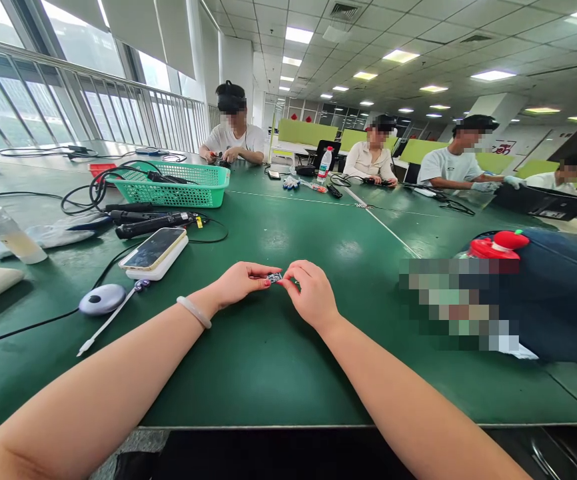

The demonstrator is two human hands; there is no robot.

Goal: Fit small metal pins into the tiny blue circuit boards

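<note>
Between my two hands, just above the green table, is a small flat piece with a dark and whitish pattern (274,277); it is too small to tell its kind. My left hand (236,285), with a pale bangle (194,313) at the wrist, pinches the left end between thumb and fingers. From the other side, my right hand (311,293) closes its thumb and forefinger on the right end. Fingertips cover parts of the piece.
Left of my hands lie a phone (152,250) on a white box, a lilac round device (102,300) and black cables. Beyond them is a green basket (178,193). A dark blue bag (563,293) sits at right. Several people work around the green table (268,373).
</note>
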